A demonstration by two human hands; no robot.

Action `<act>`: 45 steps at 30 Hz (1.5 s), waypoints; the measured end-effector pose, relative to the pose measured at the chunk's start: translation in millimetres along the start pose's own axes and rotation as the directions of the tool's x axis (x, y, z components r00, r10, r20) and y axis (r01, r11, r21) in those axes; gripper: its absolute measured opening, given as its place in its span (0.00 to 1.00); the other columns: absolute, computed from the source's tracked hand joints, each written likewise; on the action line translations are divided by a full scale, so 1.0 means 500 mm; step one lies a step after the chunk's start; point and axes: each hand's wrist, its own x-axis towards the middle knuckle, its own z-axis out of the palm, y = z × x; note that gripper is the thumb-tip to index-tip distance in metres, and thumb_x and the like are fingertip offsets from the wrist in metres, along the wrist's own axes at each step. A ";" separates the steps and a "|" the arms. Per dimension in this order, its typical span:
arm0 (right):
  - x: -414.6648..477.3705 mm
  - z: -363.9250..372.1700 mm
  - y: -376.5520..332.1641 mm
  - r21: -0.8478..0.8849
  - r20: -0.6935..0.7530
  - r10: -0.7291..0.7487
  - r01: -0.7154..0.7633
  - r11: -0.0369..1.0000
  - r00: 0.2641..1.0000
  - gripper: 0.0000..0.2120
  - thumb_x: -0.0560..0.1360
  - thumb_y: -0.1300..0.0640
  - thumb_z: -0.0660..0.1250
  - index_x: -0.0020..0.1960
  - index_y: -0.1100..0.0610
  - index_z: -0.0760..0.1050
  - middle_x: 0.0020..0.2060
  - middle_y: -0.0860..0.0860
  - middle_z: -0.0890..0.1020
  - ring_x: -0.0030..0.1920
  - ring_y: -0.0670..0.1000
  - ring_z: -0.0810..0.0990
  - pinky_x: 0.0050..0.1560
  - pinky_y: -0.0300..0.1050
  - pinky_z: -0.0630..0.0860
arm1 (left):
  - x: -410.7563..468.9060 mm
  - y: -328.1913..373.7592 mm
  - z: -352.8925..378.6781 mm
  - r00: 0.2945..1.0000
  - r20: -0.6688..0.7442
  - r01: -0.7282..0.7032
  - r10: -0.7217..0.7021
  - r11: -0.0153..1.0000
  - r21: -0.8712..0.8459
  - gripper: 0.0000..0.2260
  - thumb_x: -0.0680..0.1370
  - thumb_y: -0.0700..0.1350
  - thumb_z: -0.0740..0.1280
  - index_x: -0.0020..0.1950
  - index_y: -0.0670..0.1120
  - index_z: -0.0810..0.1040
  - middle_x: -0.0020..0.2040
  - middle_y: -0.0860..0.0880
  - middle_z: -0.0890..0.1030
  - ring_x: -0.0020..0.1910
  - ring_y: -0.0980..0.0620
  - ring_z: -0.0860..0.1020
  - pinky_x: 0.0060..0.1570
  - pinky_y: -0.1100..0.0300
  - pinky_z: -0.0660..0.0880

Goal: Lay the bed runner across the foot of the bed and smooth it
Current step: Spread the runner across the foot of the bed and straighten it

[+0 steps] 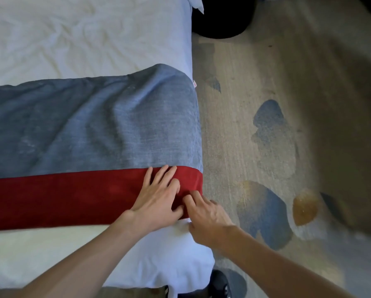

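The bed runner (90,130) lies across the white bed (73,39): a wide blue-grey band with a red band (62,198) along its near edge. Loose folds rise in the blue part near the bed's right side, where the runner drapes over the edge. My left hand (156,196) rests flat on the red band, fingers spread. Just right of it, my right hand (206,216) has its fingertips pressed on the red band's near right corner at the mattress edge. Neither hand grips the cloth.
White bedding (158,254) shows nearer than the runner. Right of the bed is patterned carpet (277,147) with blue and ochre patches. A dark round object (221,20) stands on the floor at the top. A dark shoe (219,282) shows at the bottom.
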 end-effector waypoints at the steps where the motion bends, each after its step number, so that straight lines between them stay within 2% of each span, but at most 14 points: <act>1: 0.000 0.006 -0.001 -0.018 -0.010 0.012 -0.013 1.000 1.000 0.18 0.69 0.61 0.65 0.56 0.55 0.62 0.52 0.52 0.70 0.49 0.55 0.75 0.47 0.50 0.74 | -0.008 0.002 0.003 1.000 0.022 -0.011 0.011 1.000 -0.002 0.14 0.68 0.59 0.60 0.46 0.51 0.67 0.77 0.45 0.55 0.76 0.49 0.46 0.72 0.42 0.41; 7: 0.009 0.027 -0.003 -0.146 -0.045 0.038 -0.045 0.988 0.998 0.11 0.71 0.63 0.67 0.52 0.59 0.70 0.48 0.54 0.76 0.47 0.57 0.78 0.44 0.51 0.74 | -0.038 0.013 0.016 0.989 0.136 -0.061 0.051 0.995 0.073 0.14 0.70 0.59 0.61 0.47 0.51 0.68 0.78 0.43 0.46 0.76 0.47 0.39 0.70 0.38 0.37; 13: -0.007 0.013 -0.008 -0.167 -0.096 0.045 -0.061 0.984 0.994 0.11 0.54 0.61 0.78 0.28 0.57 0.75 0.26 0.51 0.78 0.29 0.54 0.78 0.29 0.41 0.74 | -0.040 0.032 0.019 0.980 0.190 -0.075 0.056 0.993 0.095 0.07 0.76 0.50 0.60 0.48 0.49 0.72 0.77 0.41 0.45 0.75 0.43 0.39 0.69 0.34 0.38; 18: -0.032 -0.001 -0.017 -0.165 -0.102 0.003 -0.020 0.986 0.995 0.14 0.43 0.58 0.78 0.21 0.54 0.72 0.20 0.48 0.74 0.23 0.50 0.75 0.25 0.36 0.70 | -0.056 0.039 0.025 0.975 0.202 -0.114 0.094 0.990 0.088 0.04 0.75 0.49 0.60 0.45 0.50 0.71 0.77 0.42 0.47 0.76 0.45 0.39 0.68 0.34 0.37; 21: -0.034 0.012 -0.018 -0.102 -0.031 0.024 -0.027 0.994 0.999 0.04 0.62 0.60 0.71 0.35 0.60 0.78 0.35 0.55 0.80 0.39 0.56 0.79 0.40 0.45 0.74 | -0.067 0.039 0.030 0.974 0.188 -0.144 0.127 0.986 0.079 0.05 0.74 0.51 0.58 0.44 0.51 0.67 0.77 0.42 0.47 0.76 0.46 0.40 0.68 0.34 0.37; 24: -0.035 0.013 -0.011 -0.105 0.066 0.051 -0.044 0.994 0.997 0.08 0.73 0.58 0.60 0.48 0.61 0.75 0.48 0.57 0.77 0.49 0.58 0.75 0.51 0.51 0.70 | -0.069 0.034 0.027 0.979 0.148 -0.149 0.140 0.988 0.051 0.07 0.74 0.54 0.56 0.43 0.52 0.65 0.77 0.43 0.51 0.76 0.47 0.42 0.69 0.36 0.38; 26: -0.038 0.008 -0.007 -0.101 0.065 0.036 -0.030 0.994 0.997 0.09 0.73 0.55 0.59 0.49 0.59 0.73 0.48 0.56 0.76 0.48 0.59 0.75 0.49 0.52 0.71 | -0.062 0.028 0.023 0.993 0.059 -0.104 0.104 0.995 0.001 0.08 0.75 0.55 0.57 0.48 0.52 0.69 0.77 0.44 0.54 0.76 0.49 0.45 0.70 0.38 0.39; 28: -0.036 0.001 -0.001 -0.093 0.039 0.034 -0.030 0.995 0.999 0.10 0.71 0.53 0.59 0.49 0.57 0.71 0.48 0.56 0.75 0.48 0.59 0.75 0.48 0.51 0.72 | -0.047 0.016 0.020 0.999 -0.039 -0.007 0.007 1.000 -0.016 0.16 0.76 0.55 0.58 0.61 0.51 0.71 0.77 0.45 0.55 0.76 0.48 0.47 0.71 0.38 0.41; 31: -0.015 -0.014 0.003 -0.080 -0.012 0.055 -0.056 0.995 0.998 0.14 0.71 0.52 0.59 0.54 0.57 0.70 0.51 0.55 0.74 0.50 0.59 0.75 0.50 0.52 0.72 | -0.015 -0.013 0.013 0.978 -0.126 0.172 -0.166 0.985 0.031 0.27 0.76 0.58 0.58 0.74 0.51 0.61 0.78 0.44 0.51 0.76 0.44 0.46 0.69 0.34 0.42; 35: 0.035 -0.019 -0.006 0.013 -0.090 0.054 -0.053 0.999 0.994 0.24 0.75 0.51 0.58 0.69 0.56 0.62 0.67 0.56 0.67 0.64 0.57 0.69 0.62 0.52 0.68 | 0.017 -0.044 0.031 0.926 -0.102 0.369 -0.364 0.929 0.030 0.32 0.76 0.64 0.52 0.76 0.55 0.49 0.78 0.44 0.43 0.75 0.40 0.41 0.66 0.30 0.42; 38: 0.049 -0.005 -0.018 0.126 -0.033 0.079 -0.075 0.989 0.996 0.30 0.78 0.52 0.56 0.76 0.56 0.48 0.76 0.56 0.50 0.74 0.56 0.56 0.70 0.52 0.61 | 0.022 -0.047 0.055 0.919 -0.120 0.386 -0.376 0.918 0.084 0.33 0.74 0.67 0.46 0.76 0.56 0.46 0.78 0.44 0.43 0.75 0.39 0.40 0.66 0.29 0.41; 40: 0.047 0.010 -0.023 0.186 -0.014 0.095 -0.091 0.978 0.995 0.29 0.79 0.53 0.54 0.77 0.55 0.46 0.77 0.54 0.45 0.76 0.53 0.51 0.71 0.49 0.60 | 0.021 -0.047 0.063 0.916 -0.137 0.391 -0.377 0.916 0.087 0.34 0.73 0.68 0.45 0.76 0.56 0.46 0.78 0.44 0.44 0.75 0.39 0.41 0.65 0.29 0.41; 42: 0.049 0.013 -0.022 0.219 -0.012 0.102 -0.097 0.971 0.995 0.29 0.79 0.53 0.53 0.77 0.54 0.48 0.77 0.54 0.45 0.75 0.53 0.52 0.70 0.48 0.61 | 0.021 -0.049 0.068 0.913 -0.148 0.396 -0.380 0.914 0.092 0.34 0.72 0.68 0.45 0.76 0.57 0.47 0.78 0.44 0.45 0.75 0.39 0.41 0.66 0.29 0.41; 45: 0.066 -0.004 -0.009 0.181 0.000 0.097 -0.096 0.979 0.995 0.27 0.78 0.51 0.56 0.75 0.53 0.54 0.76 0.53 0.50 0.70 0.57 0.65 0.64 0.51 0.69 | 0.023 -0.050 0.074 0.909 -0.151 0.405 -0.388 0.908 0.108 0.35 0.71 0.69 0.46 0.76 0.57 0.47 0.78 0.43 0.46 0.75 0.39 0.43 0.66 0.29 0.41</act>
